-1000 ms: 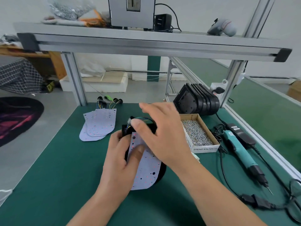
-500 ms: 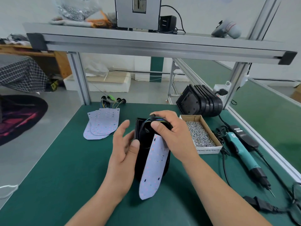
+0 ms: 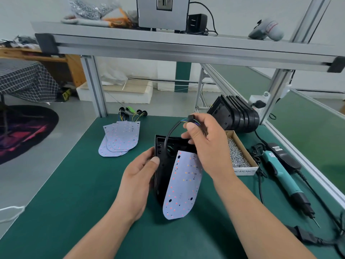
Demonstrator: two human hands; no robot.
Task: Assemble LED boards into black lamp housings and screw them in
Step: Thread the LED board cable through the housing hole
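A black lamp housing (image 3: 162,165) stands tilted on the green bench mat, its open side toward me. My left hand (image 3: 139,181) grips its left edge. A white LED board (image 3: 182,187) with coloured dots hangs in front of the housing, tip pointing down. Its black cable (image 3: 169,136) loops up to a connector (image 3: 191,118) with coloured wires, pinched in my right hand (image 3: 205,144) above the housing's top edge.
Spare LED boards (image 3: 120,138) lie fanned at back left with their wire ends (image 3: 130,112). A stack of black housings (image 3: 235,114) leans at back right. A cardboard box of screws (image 3: 238,153) and a teal electric screwdriver (image 3: 283,178) with cords lie to the right.
My right hand has lifted, pulling the cable and connector up above the housing. The left hand has closed onto the housing's left edge, and the board now faces me more squarely.
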